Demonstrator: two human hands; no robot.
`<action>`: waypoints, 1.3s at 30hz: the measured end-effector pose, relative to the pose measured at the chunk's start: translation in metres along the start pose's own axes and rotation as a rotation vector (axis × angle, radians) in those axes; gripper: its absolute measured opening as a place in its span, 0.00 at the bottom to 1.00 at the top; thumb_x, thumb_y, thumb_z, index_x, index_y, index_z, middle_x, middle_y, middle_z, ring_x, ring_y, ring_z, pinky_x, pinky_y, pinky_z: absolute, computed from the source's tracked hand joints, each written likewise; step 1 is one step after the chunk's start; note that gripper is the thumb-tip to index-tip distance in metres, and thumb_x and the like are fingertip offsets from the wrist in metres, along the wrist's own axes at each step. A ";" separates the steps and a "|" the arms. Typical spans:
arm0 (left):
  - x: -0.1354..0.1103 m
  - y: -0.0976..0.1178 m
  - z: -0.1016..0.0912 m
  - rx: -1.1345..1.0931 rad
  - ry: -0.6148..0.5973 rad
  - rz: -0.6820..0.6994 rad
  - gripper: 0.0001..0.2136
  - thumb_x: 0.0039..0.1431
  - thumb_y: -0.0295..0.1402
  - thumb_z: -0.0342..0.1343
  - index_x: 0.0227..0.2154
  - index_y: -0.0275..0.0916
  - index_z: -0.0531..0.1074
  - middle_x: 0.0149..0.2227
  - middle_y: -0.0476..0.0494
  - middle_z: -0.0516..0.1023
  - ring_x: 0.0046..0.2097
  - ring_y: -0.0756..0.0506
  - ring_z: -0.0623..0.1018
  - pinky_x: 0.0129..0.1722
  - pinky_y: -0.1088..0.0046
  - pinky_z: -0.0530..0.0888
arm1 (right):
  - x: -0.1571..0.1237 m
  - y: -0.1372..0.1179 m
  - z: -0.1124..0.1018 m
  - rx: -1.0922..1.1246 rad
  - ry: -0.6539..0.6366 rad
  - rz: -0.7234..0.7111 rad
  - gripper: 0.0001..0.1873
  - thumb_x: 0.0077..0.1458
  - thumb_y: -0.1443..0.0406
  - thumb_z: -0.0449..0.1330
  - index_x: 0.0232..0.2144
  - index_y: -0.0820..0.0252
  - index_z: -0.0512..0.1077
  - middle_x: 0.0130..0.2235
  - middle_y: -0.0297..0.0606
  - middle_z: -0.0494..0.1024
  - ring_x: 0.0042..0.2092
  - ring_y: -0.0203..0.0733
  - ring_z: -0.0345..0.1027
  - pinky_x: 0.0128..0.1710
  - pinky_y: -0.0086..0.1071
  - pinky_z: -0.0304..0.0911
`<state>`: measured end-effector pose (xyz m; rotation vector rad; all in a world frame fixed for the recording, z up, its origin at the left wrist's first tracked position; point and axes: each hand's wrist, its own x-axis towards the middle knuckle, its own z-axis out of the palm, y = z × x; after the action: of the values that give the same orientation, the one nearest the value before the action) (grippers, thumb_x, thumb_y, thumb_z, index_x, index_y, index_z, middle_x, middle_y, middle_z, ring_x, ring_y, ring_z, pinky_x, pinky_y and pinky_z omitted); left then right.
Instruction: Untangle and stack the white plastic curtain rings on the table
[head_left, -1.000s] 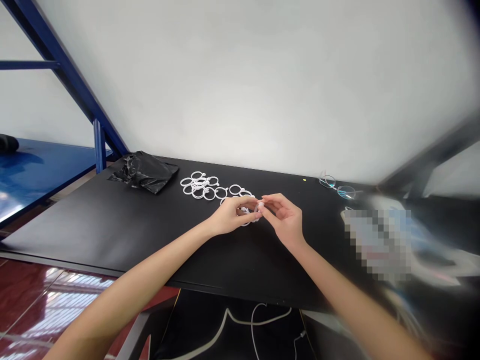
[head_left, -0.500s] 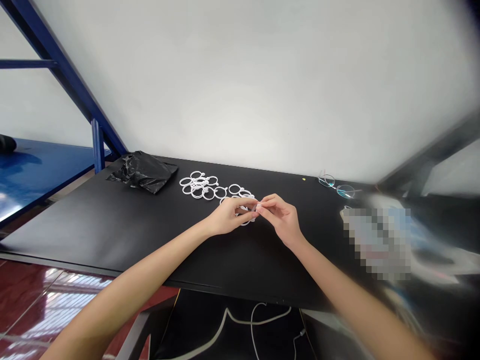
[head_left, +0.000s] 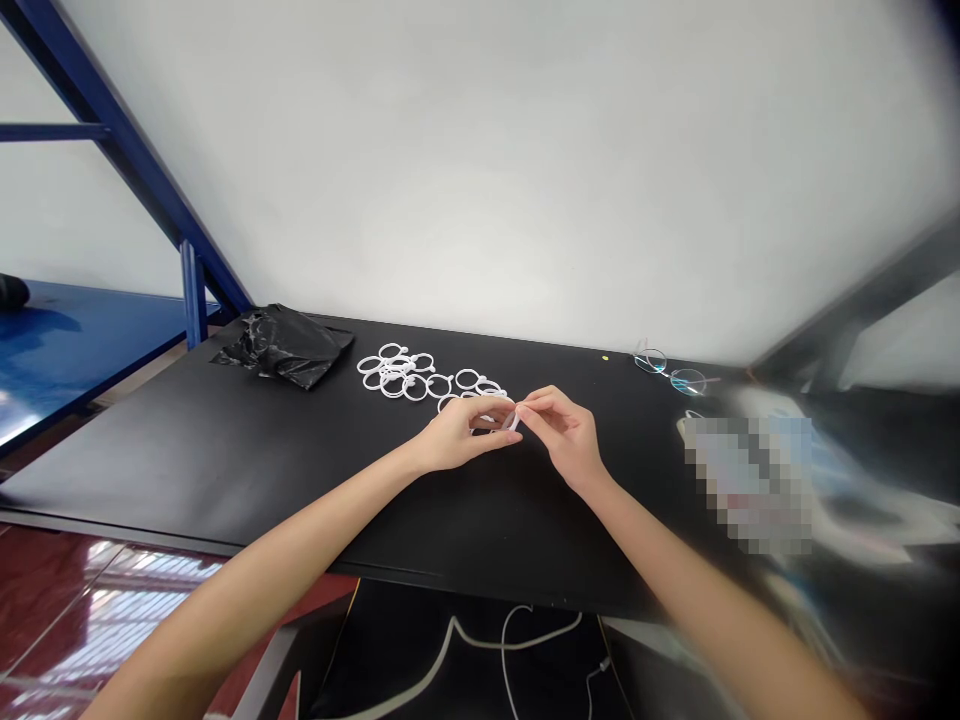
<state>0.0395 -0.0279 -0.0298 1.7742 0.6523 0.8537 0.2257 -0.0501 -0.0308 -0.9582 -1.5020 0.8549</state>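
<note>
Over the dark tabletop my two hands meet at one white curtain ring (head_left: pixel 513 421), mostly covered by fingers. My left hand (head_left: pixel 461 435) is curled around it from the left, thumb below and fingertips above. From the right, the thumb and fingers of my right hand (head_left: pixel 562 432) pinch its edge. Just behind and under my left hand lie more white rings (head_left: pixel 469 379), partly hidden by it. Farther left is a looser heap of white rings (head_left: pixel 414 388), several with a small round tab.
A crumpled black plastic bag (head_left: pixel 289 345) lies at the table's back left. At the right are eyeglasses (head_left: pixel 688 381) and a blurred-out flat object (head_left: pixel 750 485). The black table (head_left: pixel 225 440) backs onto a pale wall. White cables (head_left: pixel 450 650) hang below its front edge.
My left thumb has straightened and moved slightly right, away from the fingers above. More of the held ring's edge shows between my hands. The loose rings have stayed put.
</note>
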 end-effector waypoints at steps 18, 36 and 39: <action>0.001 -0.025 -0.012 0.636 0.223 0.075 0.27 0.61 0.34 0.56 0.62 0.39 0.58 0.56 0.33 0.69 0.58 0.38 0.69 0.56 0.54 0.69 | 0.024 0.003 -0.081 -1.012 -0.210 0.293 0.27 0.41 0.41 0.65 0.31 0.56 0.71 0.26 0.35 0.74 0.26 0.42 0.68 0.22 0.33 0.57; -0.001 0.007 0.004 0.375 0.122 0.122 0.09 0.64 0.36 0.53 0.37 0.37 0.75 0.33 0.45 0.78 0.34 0.48 0.77 0.37 0.72 0.74 | 0.003 -0.006 -0.005 0.173 -0.154 0.293 0.13 0.49 0.56 0.68 0.33 0.58 0.78 0.31 0.37 0.80 0.32 0.40 0.74 0.28 0.34 0.72; 0.000 0.005 -0.001 0.130 0.116 -0.015 0.13 0.64 0.39 0.52 0.40 0.35 0.76 0.31 0.45 0.78 0.32 0.48 0.78 0.33 0.73 0.76 | 0.003 -0.009 -0.006 0.245 -0.153 0.278 0.12 0.48 0.59 0.69 0.36 0.56 0.79 0.37 0.37 0.81 0.39 0.41 0.76 0.38 0.36 0.75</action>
<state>0.0394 -0.0288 -0.0252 1.8437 0.8115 0.9271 0.2300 -0.0508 -0.0210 -0.9475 -1.3694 1.3061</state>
